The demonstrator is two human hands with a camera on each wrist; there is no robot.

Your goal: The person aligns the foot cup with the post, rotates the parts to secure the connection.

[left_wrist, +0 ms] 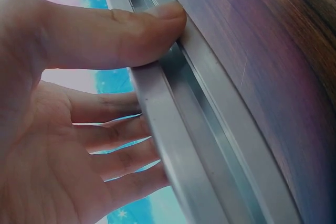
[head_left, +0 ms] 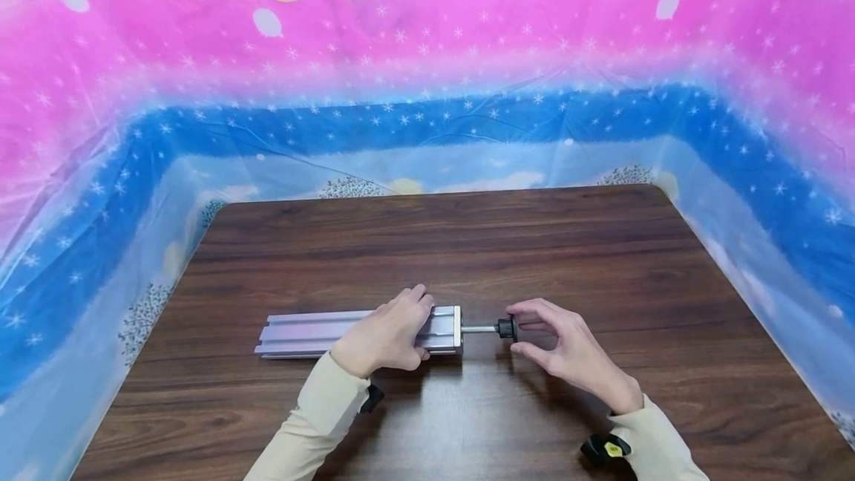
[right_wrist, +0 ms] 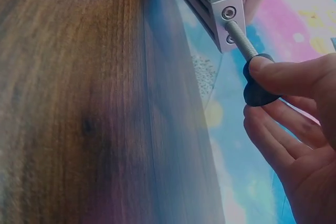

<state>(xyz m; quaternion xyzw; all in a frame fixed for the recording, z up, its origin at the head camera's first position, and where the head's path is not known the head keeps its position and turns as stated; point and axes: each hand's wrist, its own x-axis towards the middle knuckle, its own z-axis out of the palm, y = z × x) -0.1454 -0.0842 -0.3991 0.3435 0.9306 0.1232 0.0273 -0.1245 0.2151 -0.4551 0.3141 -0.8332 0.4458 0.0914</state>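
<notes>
My right hand [head_left: 568, 347] has thumb and fingers pinched on the black knob [head_left: 508, 329]. Left of that grip, its threaded rod [head_left: 479, 329] runs into the end plate [head_left: 458, 329] of a grooved metal bar [head_left: 294, 334]. My left hand [head_left: 387, 332]'s clamped across the bar, close to that plate. Brown table [head_left: 427, 251] below both grips, snowflake-print cloth [head_left: 427, 117] way beyond.

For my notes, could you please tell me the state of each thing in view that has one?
Metal profile: capped by an end plate.
Upper screw: seated in the end plate.
Threaded rod: protruding from the plate, thread exposed.
Black knob: on the rod's outer end.
Left hand: gripping the profile.
Right hand: thumb and fingers about the knob.
Patterned cloth: hung up, creased.
</notes>
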